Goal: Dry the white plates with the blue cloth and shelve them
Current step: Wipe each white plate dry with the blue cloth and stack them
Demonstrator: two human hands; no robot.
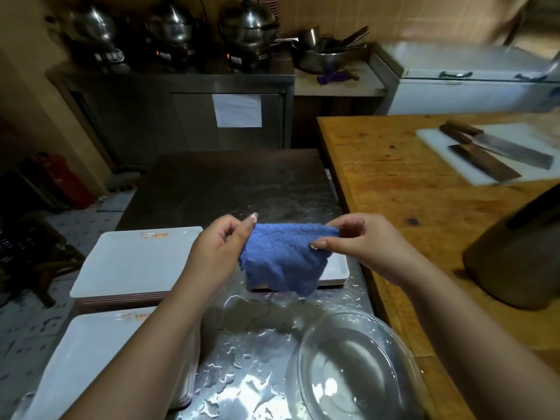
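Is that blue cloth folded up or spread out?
Spread out. The left hand and right hand each pinch a top corner, so the blue cloth hangs open above the white plates.

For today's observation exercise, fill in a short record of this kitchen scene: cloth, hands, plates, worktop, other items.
cloth: blue cloth held spread in the air
hands: left hand and right hand each pinch an upper corner
plates: white rectangular plates in stacks
worktop: steel worktop, wet
other items: glass bowl; cleavers on white board
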